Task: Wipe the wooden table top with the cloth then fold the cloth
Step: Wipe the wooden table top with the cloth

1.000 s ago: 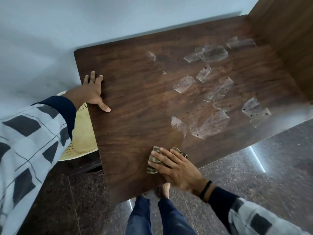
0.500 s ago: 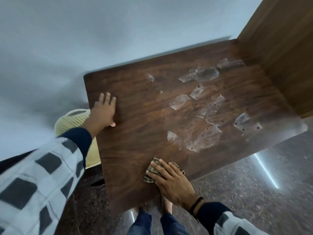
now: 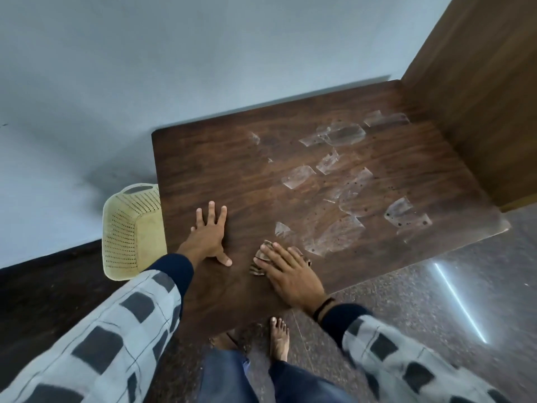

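The left hand had slid in from the table edge, lying flat, fingers spread, near the right hand, which pressed the cloth flat by the front edge; open wood lay beyond

Setting: most likely a room in a home.
Centre: dark wooden table pushed against a pale painted wall.
Upper right: tall wood-grain panel meets the table's far side.
Left: cream perforated plastic basket beside the table.
Lower right: polished speckled stone floor; a bare foot stands on it.
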`<state>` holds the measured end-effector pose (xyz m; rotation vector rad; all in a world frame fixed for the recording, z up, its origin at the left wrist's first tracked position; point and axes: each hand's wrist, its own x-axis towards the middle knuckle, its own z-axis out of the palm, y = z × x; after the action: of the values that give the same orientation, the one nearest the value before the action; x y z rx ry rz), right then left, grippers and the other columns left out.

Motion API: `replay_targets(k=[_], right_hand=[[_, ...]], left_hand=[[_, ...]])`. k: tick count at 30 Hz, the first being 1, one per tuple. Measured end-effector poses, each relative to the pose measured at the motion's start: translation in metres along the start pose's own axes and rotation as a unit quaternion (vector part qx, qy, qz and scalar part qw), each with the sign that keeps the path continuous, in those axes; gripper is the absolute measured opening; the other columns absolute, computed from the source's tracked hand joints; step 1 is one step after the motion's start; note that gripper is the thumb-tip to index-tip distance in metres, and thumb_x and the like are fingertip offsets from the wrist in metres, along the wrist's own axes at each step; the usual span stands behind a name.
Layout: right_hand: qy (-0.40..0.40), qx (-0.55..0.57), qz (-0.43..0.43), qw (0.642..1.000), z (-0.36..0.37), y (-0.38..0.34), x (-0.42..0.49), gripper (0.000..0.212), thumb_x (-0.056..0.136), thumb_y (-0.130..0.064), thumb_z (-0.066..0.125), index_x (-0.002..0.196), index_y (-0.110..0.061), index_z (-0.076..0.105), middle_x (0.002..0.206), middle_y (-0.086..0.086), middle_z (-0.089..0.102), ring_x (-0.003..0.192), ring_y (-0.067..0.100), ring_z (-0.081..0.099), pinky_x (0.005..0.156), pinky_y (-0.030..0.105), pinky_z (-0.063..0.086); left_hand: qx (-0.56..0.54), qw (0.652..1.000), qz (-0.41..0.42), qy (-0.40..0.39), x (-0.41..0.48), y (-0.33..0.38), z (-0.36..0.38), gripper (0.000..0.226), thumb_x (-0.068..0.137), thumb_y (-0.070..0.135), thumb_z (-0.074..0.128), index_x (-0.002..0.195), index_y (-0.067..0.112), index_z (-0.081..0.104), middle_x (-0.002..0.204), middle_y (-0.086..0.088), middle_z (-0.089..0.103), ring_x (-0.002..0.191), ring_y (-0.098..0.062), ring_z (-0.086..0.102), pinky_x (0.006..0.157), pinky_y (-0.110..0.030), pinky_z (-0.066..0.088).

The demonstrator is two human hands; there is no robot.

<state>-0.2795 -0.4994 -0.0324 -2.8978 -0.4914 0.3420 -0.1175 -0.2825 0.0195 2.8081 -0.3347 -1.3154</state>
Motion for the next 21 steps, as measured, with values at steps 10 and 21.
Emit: replay_targets(k=[10, 21], right_hand=[[0.042, 0.011, 0.053, 0.998, -0.002, 0.033, -0.034, 0.055, 0.107, -0.034, 0.043, 0.16, -0.034, 0.029, 0.169, -0.003, 0.015, 0.156, 0.023, 0.012, 0.124, 0.052, 0.024], [0.028, -0.003, -0.013, 1.0, -0.007, 0.035, 0.002, 0.053, 0.109, -0.036, 0.031, 0.161, -0.037, 0.021, 0.17, -0.005, 0.012, 0.157, 0.022, 0.009, 0.126, 0.047, 0.016]], left_hand=[[-0.019, 1.0, 0.0, 0.015, -0.005, 0.001, 0.0, 0.155, 0.056, 0.037, 0.095, 0.151, 0.023, -0.026, 0.15, -0.004, -0.046, 0.142, -0.04, -0.031, 0.117, -0.061, 0.009], [-0.017, 1.0, -0.008, 0.018, -0.008, 0.004, -0.002, 0.154, 0.056, 0.035, 0.095, 0.152, 0.024, -0.024, 0.151, -0.004, -0.045, 0.143, -0.039, -0.03, 0.117, -0.061, 0.01]])
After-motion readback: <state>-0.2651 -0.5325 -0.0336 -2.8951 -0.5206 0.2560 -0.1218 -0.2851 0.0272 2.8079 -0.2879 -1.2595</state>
